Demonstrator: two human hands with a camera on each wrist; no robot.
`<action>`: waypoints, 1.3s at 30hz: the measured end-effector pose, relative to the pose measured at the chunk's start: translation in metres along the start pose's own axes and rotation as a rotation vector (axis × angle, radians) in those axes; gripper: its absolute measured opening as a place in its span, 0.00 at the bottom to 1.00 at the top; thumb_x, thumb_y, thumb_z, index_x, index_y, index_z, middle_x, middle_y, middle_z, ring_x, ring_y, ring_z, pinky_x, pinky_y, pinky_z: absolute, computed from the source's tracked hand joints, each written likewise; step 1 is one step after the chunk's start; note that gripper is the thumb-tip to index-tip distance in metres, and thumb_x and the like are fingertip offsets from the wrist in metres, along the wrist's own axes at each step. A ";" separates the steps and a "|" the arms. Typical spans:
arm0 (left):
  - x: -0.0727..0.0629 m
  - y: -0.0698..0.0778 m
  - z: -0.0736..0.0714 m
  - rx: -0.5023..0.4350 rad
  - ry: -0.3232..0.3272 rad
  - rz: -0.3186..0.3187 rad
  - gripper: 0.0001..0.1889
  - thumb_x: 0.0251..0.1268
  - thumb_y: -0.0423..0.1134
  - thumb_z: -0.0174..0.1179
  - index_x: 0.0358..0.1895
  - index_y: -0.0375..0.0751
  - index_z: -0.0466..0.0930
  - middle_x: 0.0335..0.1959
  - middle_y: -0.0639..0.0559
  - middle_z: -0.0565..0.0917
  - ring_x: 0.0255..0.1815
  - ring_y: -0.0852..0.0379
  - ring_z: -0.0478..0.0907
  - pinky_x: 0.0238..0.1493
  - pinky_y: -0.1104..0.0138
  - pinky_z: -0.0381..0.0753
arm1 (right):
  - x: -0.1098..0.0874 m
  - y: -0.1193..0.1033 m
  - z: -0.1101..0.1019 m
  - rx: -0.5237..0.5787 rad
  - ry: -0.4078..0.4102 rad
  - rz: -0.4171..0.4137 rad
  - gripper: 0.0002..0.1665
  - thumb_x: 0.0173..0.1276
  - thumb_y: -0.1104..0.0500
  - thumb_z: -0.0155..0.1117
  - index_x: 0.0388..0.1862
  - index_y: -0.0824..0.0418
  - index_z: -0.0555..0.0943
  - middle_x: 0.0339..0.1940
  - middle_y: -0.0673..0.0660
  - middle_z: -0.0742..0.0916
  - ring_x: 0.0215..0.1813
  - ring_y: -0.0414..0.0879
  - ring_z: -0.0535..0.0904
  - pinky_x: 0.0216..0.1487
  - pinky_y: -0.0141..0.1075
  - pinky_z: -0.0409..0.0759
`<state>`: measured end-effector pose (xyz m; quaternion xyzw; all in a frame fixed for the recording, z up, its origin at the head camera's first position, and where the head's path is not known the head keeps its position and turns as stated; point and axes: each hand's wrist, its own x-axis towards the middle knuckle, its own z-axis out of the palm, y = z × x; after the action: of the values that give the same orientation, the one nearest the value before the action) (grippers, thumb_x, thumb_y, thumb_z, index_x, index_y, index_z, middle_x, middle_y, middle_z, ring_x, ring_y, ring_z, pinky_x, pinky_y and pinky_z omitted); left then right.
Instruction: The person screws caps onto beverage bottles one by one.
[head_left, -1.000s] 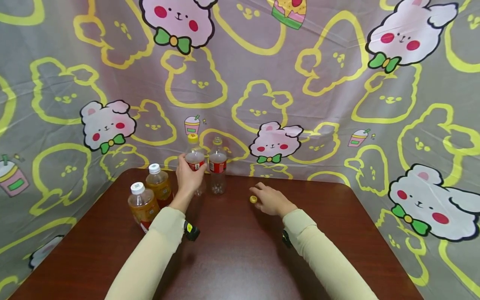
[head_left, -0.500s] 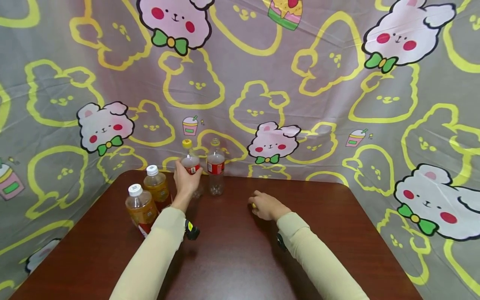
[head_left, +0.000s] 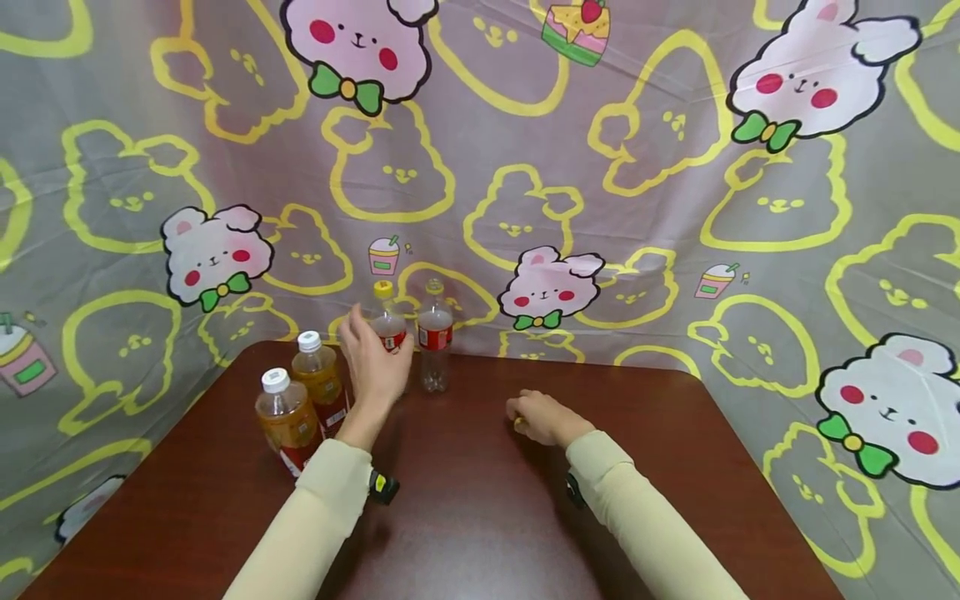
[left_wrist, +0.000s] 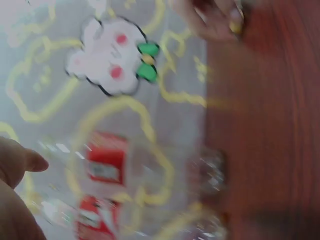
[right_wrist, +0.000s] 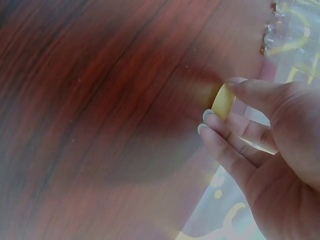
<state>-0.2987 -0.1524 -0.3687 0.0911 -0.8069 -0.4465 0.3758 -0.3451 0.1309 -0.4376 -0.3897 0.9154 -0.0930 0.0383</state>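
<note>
My left hand point(head_left: 375, 360) is beside a clear plastic bottle point(head_left: 392, 338) with a red label and a yellow cap, its fingers raised and loosely extended. In the left wrist view the thumb point(left_wrist: 35, 160) is apart from the bottle labels. A second red-labelled clear bottle point(head_left: 435, 335), with no cap on its neck, stands upright just to the right. My right hand point(head_left: 546, 417) pinches a yellow bottle cap point(right_wrist: 223, 101) between thumb and fingers, low over the table. Its other fingers are bent below the cap.
Two bottles with white caps and orange labels, a nearer bottle point(head_left: 288, 421) and a farther bottle point(head_left: 318, 371), stand left of my left forearm. A patterned cloth point(head_left: 637, 208) hangs behind the brown table point(head_left: 480, 500).
My left hand has loosened from the yellow-capped bottle, its fingers now lifted off. My right hand has gone from reaching over the loose yellow cap to pinching it.
</note>
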 end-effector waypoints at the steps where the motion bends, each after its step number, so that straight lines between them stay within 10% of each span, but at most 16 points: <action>1: -0.004 0.008 -0.002 0.000 0.015 0.035 0.47 0.59 0.42 0.73 0.77 0.36 0.54 0.73 0.35 0.59 0.75 0.37 0.58 0.70 0.44 0.66 | -0.001 0.001 0.000 -0.003 0.002 -0.006 0.06 0.70 0.68 0.66 0.44 0.63 0.84 0.41 0.58 0.83 0.46 0.54 0.80 0.49 0.48 0.81; 9: -0.016 0.049 0.000 -0.013 -0.049 0.183 0.45 0.58 0.46 0.73 0.76 0.40 0.59 0.69 0.40 0.68 0.68 0.39 0.68 0.61 0.43 0.73 | -0.008 0.005 -0.002 -0.012 0.032 -0.064 0.05 0.69 0.69 0.67 0.42 0.64 0.86 0.40 0.57 0.82 0.45 0.54 0.80 0.47 0.45 0.82; 21: -0.007 0.029 0.041 0.082 -0.343 0.127 0.55 0.64 0.47 0.71 0.82 0.33 0.41 0.79 0.32 0.55 0.79 0.38 0.54 0.77 0.49 0.57 | -0.018 0.004 -0.008 0.041 0.003 -0.048 0.05 0.70 0.70 0.64 0.41 0.62 0.80 0.35 0.54 0.79 0.41 0.49 0.74 0.43 0.43 0.75; 39: 0.011 0.018 0.083 0.067 -0.221 0.095 0.47 0.62 0.41 0.73 0.79 0.34 0.54 0.73 0.33 0.59 0.71 0.33 0.65 0.71 0.47 0.65 | -0.059 0.005 -0.047 0.314 0.282 -0.036 0.12 0.74 0.65 0.64 0.53 0.60 0.85 0.46 0.52 0.83 0.46 0.44 0.81 0.47 0.40 0.82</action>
<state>-0.3603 -0.0931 -0.3753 0.0155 -0.8612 -0.4083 0.3023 -0.3146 0.1830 -0.3923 -0.3785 0.8788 -0.2887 -0.0316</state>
